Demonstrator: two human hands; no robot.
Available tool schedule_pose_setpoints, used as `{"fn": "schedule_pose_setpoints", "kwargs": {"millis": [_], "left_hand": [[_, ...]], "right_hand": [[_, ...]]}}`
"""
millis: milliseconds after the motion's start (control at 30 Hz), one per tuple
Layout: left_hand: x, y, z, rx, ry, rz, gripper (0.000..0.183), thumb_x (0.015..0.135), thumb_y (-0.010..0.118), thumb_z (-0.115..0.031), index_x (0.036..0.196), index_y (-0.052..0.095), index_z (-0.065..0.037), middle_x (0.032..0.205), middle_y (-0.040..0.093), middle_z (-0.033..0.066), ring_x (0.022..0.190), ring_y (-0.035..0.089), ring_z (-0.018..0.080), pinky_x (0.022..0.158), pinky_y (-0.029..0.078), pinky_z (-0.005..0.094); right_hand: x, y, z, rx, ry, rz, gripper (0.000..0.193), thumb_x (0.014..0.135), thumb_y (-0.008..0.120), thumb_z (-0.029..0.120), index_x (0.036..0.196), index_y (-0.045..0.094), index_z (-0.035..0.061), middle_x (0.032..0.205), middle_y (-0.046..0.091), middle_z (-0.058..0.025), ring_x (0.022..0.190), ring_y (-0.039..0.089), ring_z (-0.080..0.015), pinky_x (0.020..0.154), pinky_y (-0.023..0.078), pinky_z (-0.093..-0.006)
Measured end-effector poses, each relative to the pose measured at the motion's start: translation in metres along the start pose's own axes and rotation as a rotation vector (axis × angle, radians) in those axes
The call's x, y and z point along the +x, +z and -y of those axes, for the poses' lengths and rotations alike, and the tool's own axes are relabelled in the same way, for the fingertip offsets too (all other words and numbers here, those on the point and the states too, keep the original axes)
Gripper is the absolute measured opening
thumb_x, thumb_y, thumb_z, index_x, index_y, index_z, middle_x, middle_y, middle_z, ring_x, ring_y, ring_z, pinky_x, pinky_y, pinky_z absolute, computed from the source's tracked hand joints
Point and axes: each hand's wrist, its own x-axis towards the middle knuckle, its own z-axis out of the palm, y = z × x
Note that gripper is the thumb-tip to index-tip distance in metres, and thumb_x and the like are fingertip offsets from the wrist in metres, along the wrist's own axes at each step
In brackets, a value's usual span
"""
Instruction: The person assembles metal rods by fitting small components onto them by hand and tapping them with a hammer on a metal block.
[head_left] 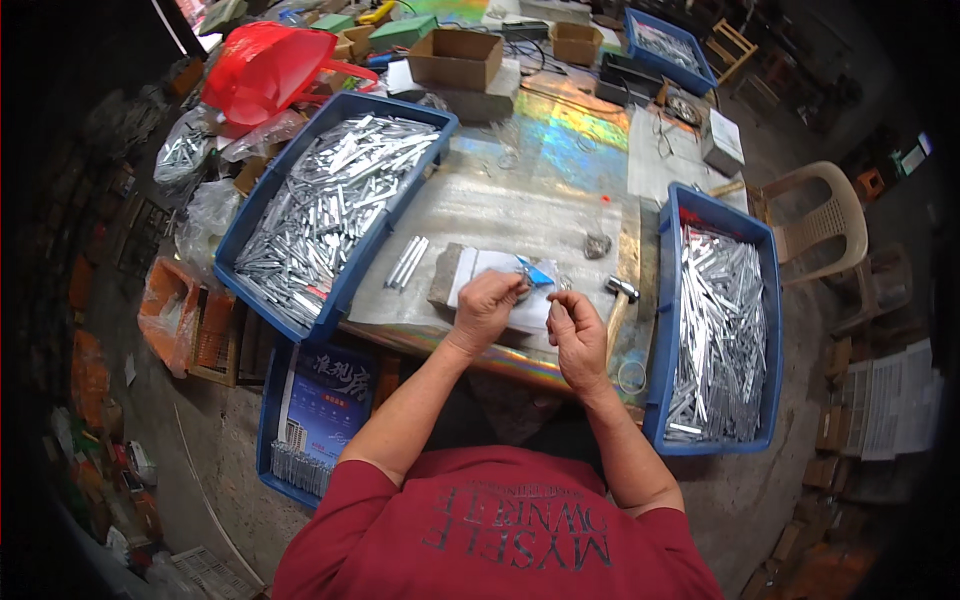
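Note:
My left hand is closed in a pinch over a white sheet that lies on a grey block. A small blue piece shows just beyond its fingertips. My right hand is closed too, thumb against fingers, at the block's right end; what either hand pinches is too small to make out. Thin wire-like bits lie between the hands and the far side. Several silvery metal strips rest side by side left of the block. A hammer lies to the right.
Blue bins of metal strips stand on the left and right. Beyond the block sits a small clear-grey lump. A cardboard box and red bag are at the back. A beige chair stands right.

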Motion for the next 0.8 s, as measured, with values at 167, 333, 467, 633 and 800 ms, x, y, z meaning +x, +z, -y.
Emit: {"fn": "schedule_pose_setpoints", "kwargs": {"millis": [167, 333, 467, 633, 800], "left_hand": [[-0.003, 0.004, 0.005, -0.039, 0.032, 0.012, 0.006, 0.067, 0.057, -0.003, 0.072, 0.055, -0.004, 0.065, 0.054, 0.0090, 0.062, 0.053, 0.0260, 0.054, 0.042, 0.0321], [-0.006, 0.005, 0.008, -0.068, -0.043, 0.004, 0.008, 0.067, 0.057, -0.003, 0.067, 0.049, -0.003, 0.062, 0.049, 0.0109, 0.060, 0.050, 0.0273, 0.053, 0.040, 0.0329], [-0.002, 0.004, 0.004, -0.099, 0.009, -0.034, 0.008, 0.064, 0.054, 0.003, 0.064, 0.048, -0.001, 0.058, 0.046, 0.0109, 0.055, 0.048, 0.0253, 0.050, 0.038, 0.0306], [-0.002, 0.003, 0.005, -0.118, -0.017, -0.026, 0.007, 0.063, 0.055, 0.002, 0.065, 0.049, -0.001, 0.058, 0.047, 0.0107, 0.056, 0.049, 0.0253, 0.051, 0.039, 0.0309], [-0.004, 0.005, 0.008, -0.131, -0.043, -0.014, 0.006, 0.065, 0.056, -0.001, 0.070, 0.053, -0.001, 0.064, 0.053, 0.0104, 0.060, 0.052, 0.0237, 0.054, 0.041, 0.0284]], "right_hand": [[0.038, 0.016, 0.027, -0.593, -0.438, 0.062, 0.021, 0.075, 0.056, 0.012, 0.091, 0.050, 0.0005, 0.061, 0.047, -0.0056, 0.055, 0.048, -0.0131, 0.051, 0.040, -0.0250], [0.051, 0.023, 0.024, -0.750, -0.677, 0.183, 0.007, 0.073, 0.053, 0.010, 0.073, 0.050, 0.0031, 0.065, 0.051, -0.0125, 0.061, 0.052, -0.0284, 0.052, 0.041, -0.0350], [0.049, 0.024, 0.022, -0.724, -0.733, 0.126, 0.005, 0.072, 0.053, 0.007, 0.071, 0.050, 0.0029, 0.062, 0.050, -0.0119, 0.057, 0.051, -0.0274, 0.049, 0.041, -0.0335], [0.045, 0.025, 0.015, -0.776, -0.812, 0.054, 0.004, 0.072, 0.053, 0.006, 0.074, 0.051, 0.0029, 0.058, 0.048, -0.0113, 0.051, 0.049, -0.0266, 0.045, 0.038, -0.0340], [0.038, 0.021, 0.005, -0.846, -0.957, 0.028, 0.011, 0.068, 0.056, 0.001, 0.079, 0.052, 0.0006, 0.061, 0.050, -0.0101, 0.052, 0.049, -0.0248, 0.045, 0.038, -0.0328]]}}
